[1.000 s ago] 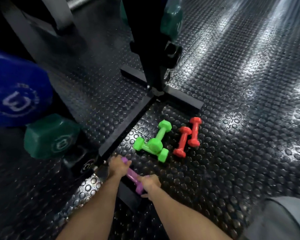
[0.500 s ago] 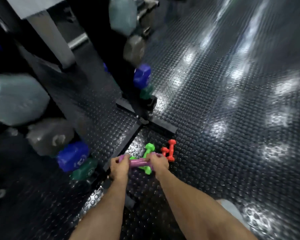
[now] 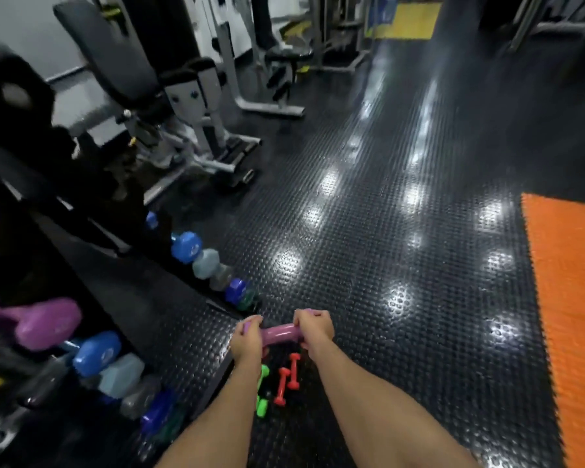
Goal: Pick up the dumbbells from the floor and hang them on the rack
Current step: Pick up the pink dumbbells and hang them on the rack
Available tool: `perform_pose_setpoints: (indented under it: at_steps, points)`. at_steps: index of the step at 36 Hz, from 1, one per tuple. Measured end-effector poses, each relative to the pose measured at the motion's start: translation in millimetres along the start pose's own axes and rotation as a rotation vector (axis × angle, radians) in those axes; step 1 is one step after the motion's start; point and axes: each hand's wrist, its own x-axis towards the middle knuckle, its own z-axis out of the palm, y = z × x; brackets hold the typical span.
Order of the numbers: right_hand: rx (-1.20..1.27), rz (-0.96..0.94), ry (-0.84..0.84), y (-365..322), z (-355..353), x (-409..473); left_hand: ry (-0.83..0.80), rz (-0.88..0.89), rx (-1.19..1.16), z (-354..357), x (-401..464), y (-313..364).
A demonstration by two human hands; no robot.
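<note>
Purple dumbbell (image 3: 282, 333) is held up off the floor (image 3: 368, 265), level between both hands: the left hand (image 3: 247, 342) has its fingers curled over one head, the right hand (image 3: 314, 329) wraps the other, with the bare handle showing between them. It looks small, rigid and probably light, with a smooth coating that might slip, so a one-hand hold round the narrow handle would likely be surer. Red dumbbells (image 3: 287, 380) and green dumbbells (image 3: 262, 390) lie on the floor below. The rack (image 3: 92, 251) stands to the left, already holding a similar purple one (image 3: 38, 322).
</note>
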Motion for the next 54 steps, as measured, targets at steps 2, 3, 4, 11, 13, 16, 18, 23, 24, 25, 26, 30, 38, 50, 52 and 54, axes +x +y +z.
perform_pose_setpoints:
  at_steps: [2,3,4,11,13,16,18,23,24,25,26,30,38,50,52,54]
  points:
    - [-0.024,-0.024,-0.007,-31,-18,-17,0.011,0.003,0.035,13,-21,28]
    - [-0.031,-0.047,-0.005,-47,-27,-23,0.014,0.019,0.044,21,-31,42]
    - [-0.045,-0.061,-0.008,-63,-35,-28,0.021,0.029,0.062,30,-39,55]
    - [-0.067,-0.191,-0.041,-153,-52,-64,0.175,0.142,0.085,60,-61,136]
    - [-0.065,-0.236,-0.06,-173,-48,-73,0.225,0.17,0.06,63,-63,154]
    - [-0.091,-0.282,-0.069,-200,-34,-81,0.311,0.211,0.07,64,-63,178]
    - [-0.137,-0.291,-0.072,-212,-23,-81,0.359,0.222,0.071,65,-59,192]
    - [-0.215,-0.34,-0.171,-250,26,-75,0.463,0.241,0.023,53,-27,228]
    - [-0.228,-0.349,-0.192,-257,36,-75,0.477,0.241,-0.015,50,-20,234]
    - [-0.241,-0.364,-0.21,-265,47,-74,0.503,0.235,-0.054,48,-14,239]
    - [-0.241,-0.378,-0.214,-270,54,-75,0.53,0.232,-0.069,48,-13,244]
    - [-0.281,-0.354,-0.313,-291,94,-78,0.674,0.215,-0.14,40,0,263]
    - [-0.325,-0.36,-0.413,-325,158,-79,0.86,0.192,-0.294,24,39,283]
    - [-0.638,-0.451,-0.702,-358,238,-51,1.335,0.059,-0.619,49,85,308]
    - [-0.706,-0.479,-0.766,-365,245,-54,1.412,0.035,-0.674,52,90,313]
    - [-0.783,-0.512,-0.819,-369,251,-56,1.488,0.021,-0.726,53,92,319]
